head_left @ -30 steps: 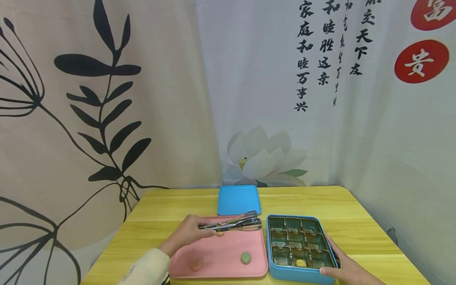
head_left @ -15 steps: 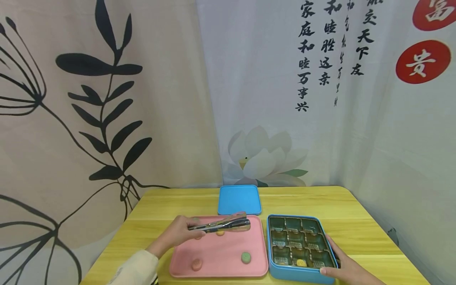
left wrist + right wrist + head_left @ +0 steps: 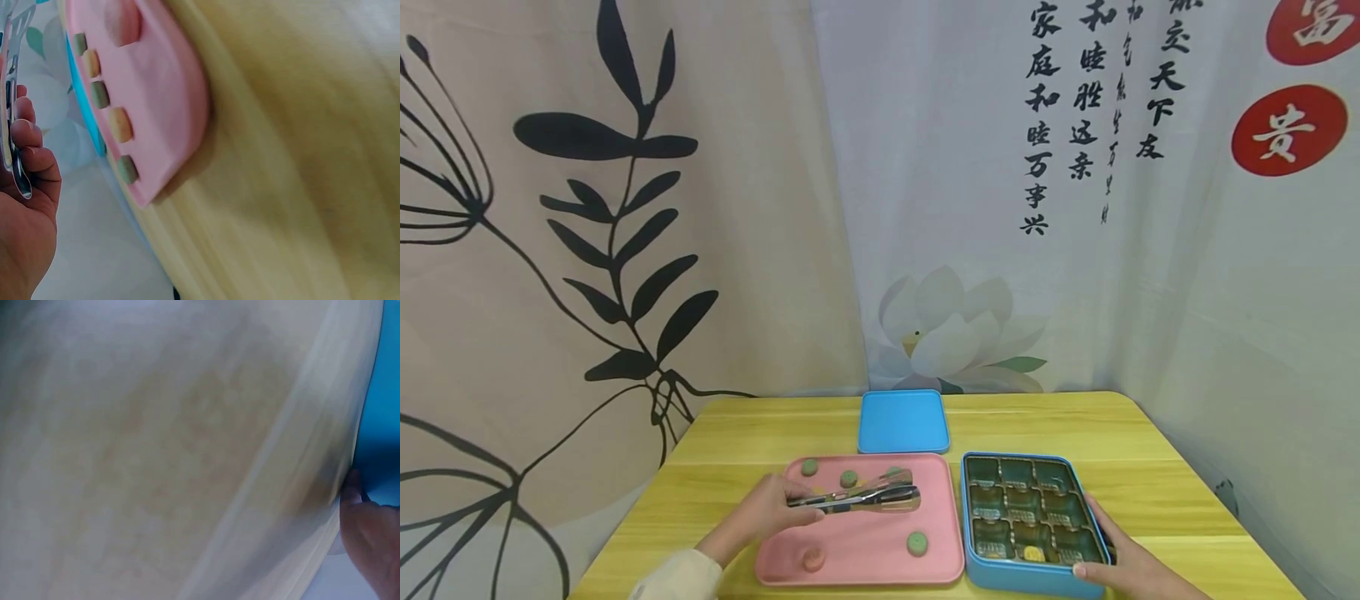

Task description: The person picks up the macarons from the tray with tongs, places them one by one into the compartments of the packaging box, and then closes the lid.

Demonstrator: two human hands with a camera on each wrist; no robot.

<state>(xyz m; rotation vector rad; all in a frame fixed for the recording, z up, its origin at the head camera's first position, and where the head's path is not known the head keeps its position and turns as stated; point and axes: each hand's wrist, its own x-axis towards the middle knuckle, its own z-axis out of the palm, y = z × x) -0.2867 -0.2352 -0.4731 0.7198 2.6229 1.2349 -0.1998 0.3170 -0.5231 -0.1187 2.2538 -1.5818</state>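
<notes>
My left hand [image 3: 767, 508] grips a pair of tongs [image 3: 880, 497] at the handle end, their heads pointing right over the pink tray [image 3: 857, 571]. Small round macaron-like sweets lie on the tray. A pink sweet [image 3: 813, 559] is at the near left and a green sweet [image 3: 917, 543] at the near right. Several green and yellowish ones line the far side, such as a green sweet [image 3: 100, 94] in the left wrist view; the tongs partly cover that row in the head view. My right hand [image 3: 1131, 568] holds the near right corner of a blue box [image 3: 1026, 577], thumb at the front rim.
The box has a dark divided insert [image 3: 1022, 504], with a yellow sweet [image 3: 1033, 553] in its near middle compartment. Behind the tray lies a blue lid [image 3: 904, 421]. All stand on a yellow wooden table [image 3: 752, 433], with a printed curtain [image 3: 760, 208] behind.
My left hand has moved left and then nearer me with the tongs, uncovering green sweets at the tray's far side. The right hand and box stay put.
</notes>
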